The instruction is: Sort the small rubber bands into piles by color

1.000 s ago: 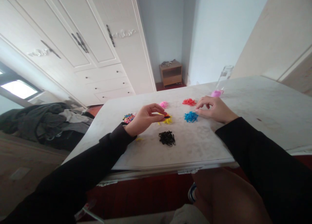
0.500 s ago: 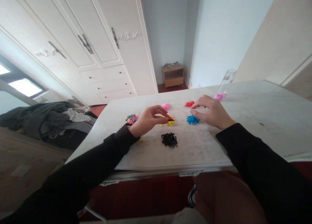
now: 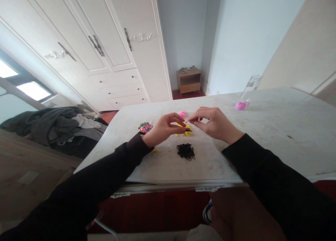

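Observation:
My left hand (image 3: 165, 128) is closed in a pinch on a small black rubber band (image 3: 188, 130), above a pile of yellow rubber bands (image 3: 187, 133). Facing it, my right hand (image 3: 216, 123) has thumb and forefinger pressed together close to the left fingertips; what sits in that pinch is too small to make out. Nearer to me lies a pile of black rubber bands (image 3: 186, 151). Just beyond the fingers is a pink pile (image 3: 182, 113). A mixed-colour heap (image 3: 145, 127) rests beside my left wrist. My right hand hides the red and blue piles.
All this is on a white table (image 3: 262, 139). A clear bottle (image 3: 251, 87) with a pink base (image 3: 241, 105) stands at the back right. Dark clothes (image 3: 52, 129) are heaped left of the table, and a white wardrobe (image 3: 112, 52) is behind.
My right hand has moved left, from over the red and blue piles to my left fingertips, and its fingers have closed together. The left hand keeps its pinch; the camera view shifted slightly.

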Available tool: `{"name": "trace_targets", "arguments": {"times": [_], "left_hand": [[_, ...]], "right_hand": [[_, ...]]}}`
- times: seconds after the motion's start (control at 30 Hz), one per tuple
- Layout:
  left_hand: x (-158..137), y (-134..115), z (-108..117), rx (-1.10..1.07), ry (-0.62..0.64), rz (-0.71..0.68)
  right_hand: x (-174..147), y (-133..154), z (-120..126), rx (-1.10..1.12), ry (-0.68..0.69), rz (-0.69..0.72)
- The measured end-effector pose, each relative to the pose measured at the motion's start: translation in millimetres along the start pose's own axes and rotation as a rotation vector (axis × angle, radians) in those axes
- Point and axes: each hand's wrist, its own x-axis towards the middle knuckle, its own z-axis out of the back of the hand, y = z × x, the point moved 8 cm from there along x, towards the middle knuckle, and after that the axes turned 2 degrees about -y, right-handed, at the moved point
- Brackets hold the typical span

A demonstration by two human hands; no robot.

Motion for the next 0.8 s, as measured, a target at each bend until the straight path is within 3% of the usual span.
{"name": "trace_targets", "arguments": {"times": [0.1,0.23,0.3,0.37,0.8], "left_hand": [[-0.1,1.7,-1.0,-0.050,0.007,0.023],[-1.6,1.2,-3.5,-0.061,0.049,0.044],[-3.5,0.1,-6.7,-0.020,0.097,0.042],[-6.0,-0.7,-11.0,0.031,0.157,0.034],[-13.7,-2.7,-22.7,0.229,0.268,-0.070]], "right_hand": [[4.1,-25.6,31.7,-0.091,-0.118,-0.071],[-15.1,-86.3,77.1,-0.174,-0.376,-0.288],[-32.4,-116.4,89.3,-0.121,-0.470,-0.430],[-44.1,-130.6,94.2,-0.121,-0.517,-0.482],[-44.7,-129.5,70.9,-0.171,-0.326,-0.569]]}}
